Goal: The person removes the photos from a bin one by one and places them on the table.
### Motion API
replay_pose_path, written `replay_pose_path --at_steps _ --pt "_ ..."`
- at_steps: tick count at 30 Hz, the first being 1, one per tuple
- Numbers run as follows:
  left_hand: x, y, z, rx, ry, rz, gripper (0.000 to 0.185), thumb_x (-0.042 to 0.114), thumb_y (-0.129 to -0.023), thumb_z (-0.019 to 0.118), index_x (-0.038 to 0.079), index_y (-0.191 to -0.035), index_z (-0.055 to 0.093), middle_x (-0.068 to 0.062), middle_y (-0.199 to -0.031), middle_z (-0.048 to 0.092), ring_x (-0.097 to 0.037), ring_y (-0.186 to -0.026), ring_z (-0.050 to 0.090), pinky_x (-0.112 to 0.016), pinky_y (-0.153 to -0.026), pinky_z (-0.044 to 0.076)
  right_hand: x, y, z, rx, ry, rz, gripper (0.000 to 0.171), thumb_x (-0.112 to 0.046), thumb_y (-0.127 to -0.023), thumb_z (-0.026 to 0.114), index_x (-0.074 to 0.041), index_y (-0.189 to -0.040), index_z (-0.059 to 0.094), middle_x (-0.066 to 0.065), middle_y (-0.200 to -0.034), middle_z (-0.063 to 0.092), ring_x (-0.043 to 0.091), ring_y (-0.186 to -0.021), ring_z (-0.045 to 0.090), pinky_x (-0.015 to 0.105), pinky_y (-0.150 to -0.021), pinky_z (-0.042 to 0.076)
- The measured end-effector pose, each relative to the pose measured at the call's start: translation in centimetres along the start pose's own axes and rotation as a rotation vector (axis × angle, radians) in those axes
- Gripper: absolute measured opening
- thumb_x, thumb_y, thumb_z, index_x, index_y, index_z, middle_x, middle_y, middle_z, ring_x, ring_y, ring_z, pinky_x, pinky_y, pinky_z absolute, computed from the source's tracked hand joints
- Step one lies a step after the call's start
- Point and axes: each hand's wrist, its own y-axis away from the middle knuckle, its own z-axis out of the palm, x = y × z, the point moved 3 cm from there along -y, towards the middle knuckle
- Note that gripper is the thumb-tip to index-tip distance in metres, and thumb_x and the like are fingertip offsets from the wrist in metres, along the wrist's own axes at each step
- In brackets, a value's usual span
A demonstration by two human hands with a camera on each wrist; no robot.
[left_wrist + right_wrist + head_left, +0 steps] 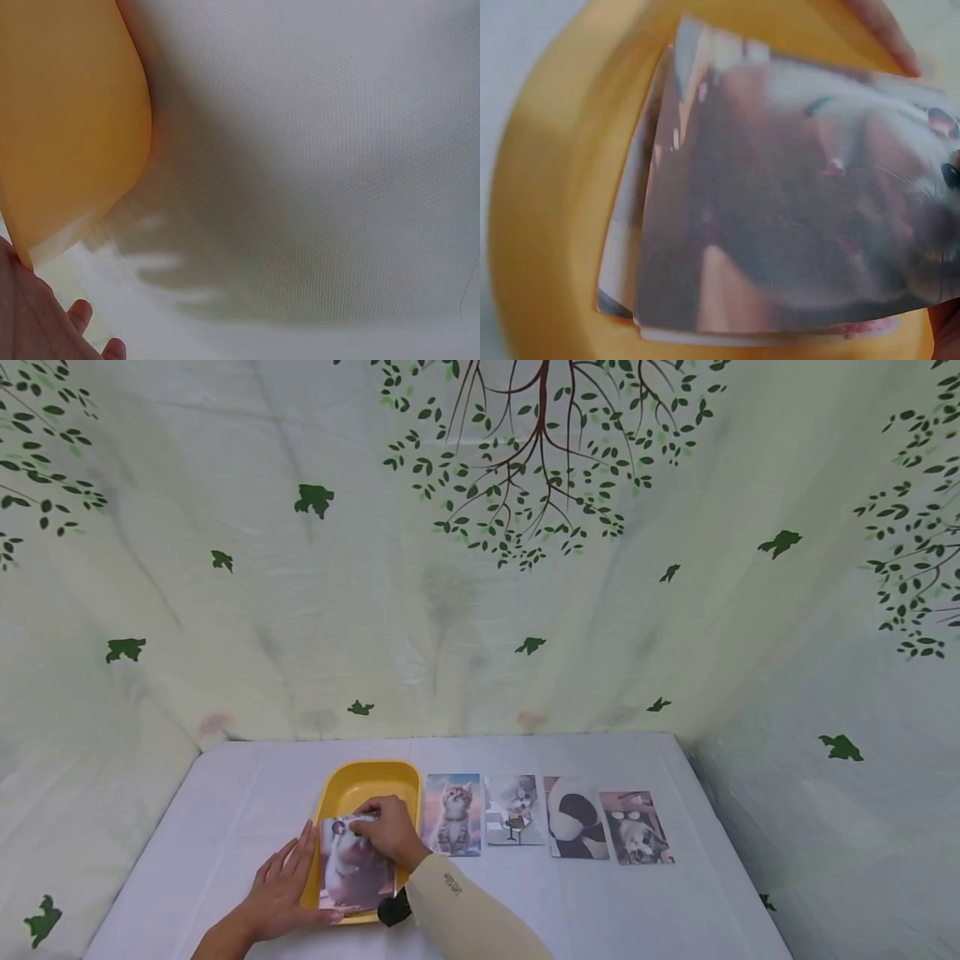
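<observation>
A yellow tray point(378, 772) stands at the left of the table with a stack of picture cards in it. The top card point(356, 872), printed with a whiskered, mouse-like animal, is pinched at its upper edge by my right hand point(392, 833). In the right wrist view this card point(780, 195) tilts over another card point(626, 217), whose edge peeks out below it. My left hand point(283, 885) rests along the tray's left side, fingers straight and thumb at its near edge. The left wrist view shows the tray's outer wall point(71, 112) beside that hand point(34, 315).
Right of the tray lie, in a row, a kitten card point(453, 814), a grey-and-white card point(514, 810), a black-and-white card point(576, 818) and an animal card with glasses point(637, 828). A small black object point(393, 908) shows at my right sleeve point(468, 902). Leaf-patterned sheeting point(450, 610) encloses the white table point(600, 910).
</observation>
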Motion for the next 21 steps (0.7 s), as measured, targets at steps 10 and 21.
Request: replay_pose_path --at_steps 10,21 --pt "0.5 0.4 -0.3 0.001 -0.020 0.021 0.135 0.064 -0.067 0.073 0.002 -0.152 -0.011 -0.019 -0.160 0.002 -0.046 -0.133 0.021 -0.067 -0.102 0.019 -0.5 0.4 -3.4 0.062 -0.179 -0.003 0.011 -0.017 -0.084 0.075 -0.010 -0.093 0.075 -0.008 -0.087 0.067 0.003 -0.075 0.059 0.021 -0.063 0.050" --pt "0.4 0.2 -0.4 -0.011 0.006 0.013 0.136 0.064 -0.066 0.073 0.002 -0.152 -0.012 -0.021 -0.160 0.001 -0.047 -0.133 0.020 -0.066 -0.103 0.016 -0.4 1.1 -8.1 0.160 -0.339 0.043 0.018 -0.018 -0.084 0.076 -0.007 -0.099 0.074 0.001 -0.104 0.068 0.013 -0.093 0.062 0.029 -0.081 0.053"
